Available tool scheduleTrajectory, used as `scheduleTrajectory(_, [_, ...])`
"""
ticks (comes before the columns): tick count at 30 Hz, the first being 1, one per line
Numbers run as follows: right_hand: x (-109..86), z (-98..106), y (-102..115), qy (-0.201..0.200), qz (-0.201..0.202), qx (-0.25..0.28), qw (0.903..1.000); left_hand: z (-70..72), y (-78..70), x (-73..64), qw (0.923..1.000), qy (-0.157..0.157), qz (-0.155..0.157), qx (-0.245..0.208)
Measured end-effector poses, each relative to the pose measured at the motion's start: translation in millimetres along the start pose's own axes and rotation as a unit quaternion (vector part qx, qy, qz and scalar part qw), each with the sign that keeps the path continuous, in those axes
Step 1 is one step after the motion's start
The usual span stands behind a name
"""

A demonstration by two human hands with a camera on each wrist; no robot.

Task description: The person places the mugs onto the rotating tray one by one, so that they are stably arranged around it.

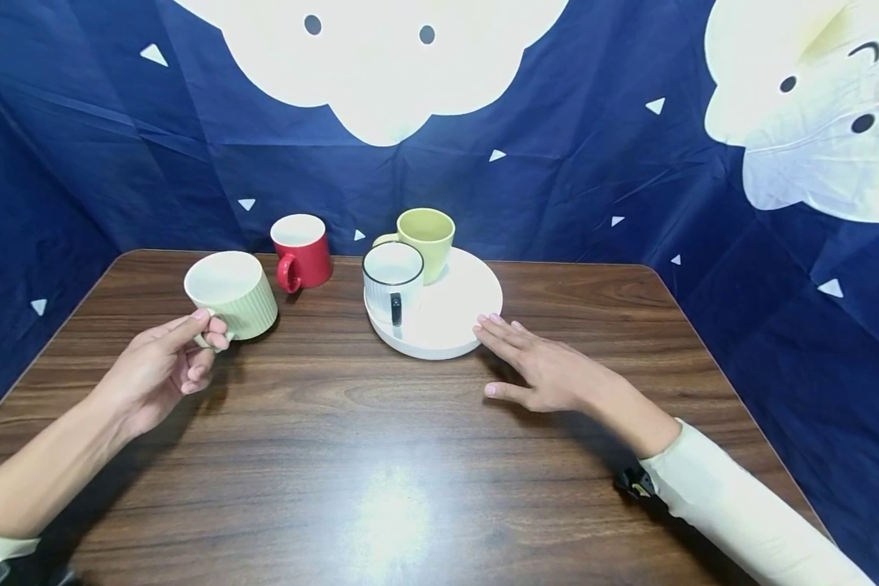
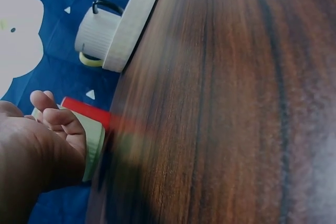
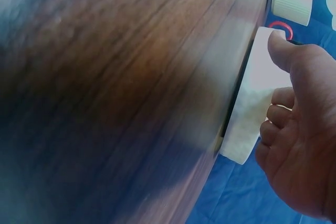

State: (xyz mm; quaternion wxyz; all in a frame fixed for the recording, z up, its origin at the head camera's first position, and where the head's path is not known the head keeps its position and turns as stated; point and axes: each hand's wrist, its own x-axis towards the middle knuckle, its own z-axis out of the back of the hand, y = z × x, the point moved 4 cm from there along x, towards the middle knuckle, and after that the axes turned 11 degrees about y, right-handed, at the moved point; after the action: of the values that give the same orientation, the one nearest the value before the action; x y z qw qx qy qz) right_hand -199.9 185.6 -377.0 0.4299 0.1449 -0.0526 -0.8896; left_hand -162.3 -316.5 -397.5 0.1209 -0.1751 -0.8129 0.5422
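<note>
My left hand (image 1: 163, 368) pinches the handle of a pale green ribbed mug (image 1: 243, 303), which tilts slightly over the table's left side. In the left wrist view, part of that mug (image 2: 94, 145) shows behind the curled fingers. My right hand (image 1: 549, 370) has its fingers stretched out, fingertips right at the rim of a round white tray (image 1: 457, 325). On the tray's left part stand a white ribbed mug (image 1: 388, 281) with a black rim and handle, and a yellow-green mug (image 1: 435, 236) behind it.
A red mug (image 1: 311, 256) with a white inside stands between the pale green mug and the tray, near the back edge. Below is a brown wooden table (image 1: 322, 456). A blue cloth (image 1: 579, 98) with white clouds hangs behind and around it.
</note>
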Motion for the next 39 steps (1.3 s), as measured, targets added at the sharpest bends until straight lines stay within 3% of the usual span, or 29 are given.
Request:
scheduleTrajectory(28, [2.4,-4.2,6.2,0.0,0.014,-0.004,0.9999,-18.9,7.7,-4.6,0.9984,0.044,0.024,0.025])
scheduleTrajectory(39, [3.1,1.8,-8.7,-0.004,-0.023,0.012,0.9996,-23.1,10.5,-3.5,0.9978,0.041,0.031,0.04])
